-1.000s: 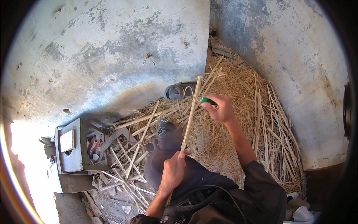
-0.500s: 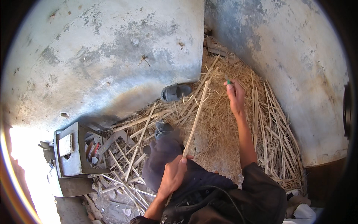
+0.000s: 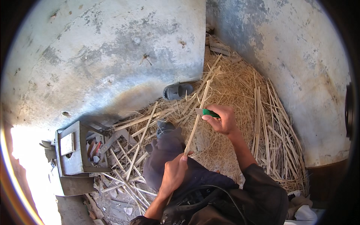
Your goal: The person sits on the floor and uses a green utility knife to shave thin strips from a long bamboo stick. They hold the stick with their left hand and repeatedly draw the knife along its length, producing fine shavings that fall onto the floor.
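A long pale strip of split wood or cane point(image 3: 194, 129) slants up and away from me across my leg. My left hand point(image 3: 174, 171) is closed around its lower part, fingers wrapped and thumb on top. Farther up the strip, my right hand point(image 3: 222, 118) grips a green-handled utility knife point(image 3: 210, 112). The short blade point(image 3: 199, 111) lies against or just over the strip; whether it bites in cannot be made out. A thin curl of fibre stands off the strip's far end.
A thick heap of shavings point(image 3: 228, 86) covers the floor ahead. Split strips point(image 3: 279, 138) are piled along the right wall, others lie crossed at left. A grey slipper point(image 3: 177, 91) rests near the wall; a battered box stool point(image 3: 80, 150) with odds and ends stands left.
My right hand has come back toward me and left with the knife, from beyond the strip's right side to the strip itself. My left hand has stayed in place on the strip.
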Available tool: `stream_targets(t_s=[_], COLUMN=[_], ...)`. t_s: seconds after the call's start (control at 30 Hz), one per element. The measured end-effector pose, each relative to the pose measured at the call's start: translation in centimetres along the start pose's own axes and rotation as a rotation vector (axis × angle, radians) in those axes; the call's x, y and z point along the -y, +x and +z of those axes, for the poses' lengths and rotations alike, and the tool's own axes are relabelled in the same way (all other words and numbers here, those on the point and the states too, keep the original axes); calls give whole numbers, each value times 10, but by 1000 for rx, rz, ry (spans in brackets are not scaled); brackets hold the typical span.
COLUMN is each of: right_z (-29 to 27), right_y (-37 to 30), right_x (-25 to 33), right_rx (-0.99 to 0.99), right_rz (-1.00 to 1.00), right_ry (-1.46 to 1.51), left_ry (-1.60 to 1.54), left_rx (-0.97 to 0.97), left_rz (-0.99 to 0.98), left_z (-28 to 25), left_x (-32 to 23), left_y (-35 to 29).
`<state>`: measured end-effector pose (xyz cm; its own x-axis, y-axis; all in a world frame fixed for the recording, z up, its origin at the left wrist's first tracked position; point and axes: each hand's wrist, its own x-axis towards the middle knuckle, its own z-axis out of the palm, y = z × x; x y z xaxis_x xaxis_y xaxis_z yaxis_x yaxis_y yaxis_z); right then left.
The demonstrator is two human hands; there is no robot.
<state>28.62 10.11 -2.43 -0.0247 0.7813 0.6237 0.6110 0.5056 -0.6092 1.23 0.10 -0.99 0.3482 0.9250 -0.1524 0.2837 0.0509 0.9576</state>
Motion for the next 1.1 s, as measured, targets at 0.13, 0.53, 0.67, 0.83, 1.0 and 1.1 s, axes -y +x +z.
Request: stream_targets(t_s=[0.13,0.53,0.67,0.83,1.0,1.1], right_z=[-4,-24,-23,-71,-56,-25], right_y=[3,14,12,22,-15,-24], right_x=[13,2,-16,-103,-103,-70], right_rx=[-1,-70,-117,-318,-300,-218], right_rz=[18,71,130,565,407,243], right_ry=[-94,-294,-321,-341,-56,116], left_ry=[-52,60,81,93,-66,-48], left_rx=[-17,-130,-108,-113,-33,17], left_rz=[11,78,44,143,36,-19], left_z=[0,3,0,0,-1,-3], left_x=[4,1,-5,16,0,-3], left_y=[0,-2,-4,-14,-4,-2])
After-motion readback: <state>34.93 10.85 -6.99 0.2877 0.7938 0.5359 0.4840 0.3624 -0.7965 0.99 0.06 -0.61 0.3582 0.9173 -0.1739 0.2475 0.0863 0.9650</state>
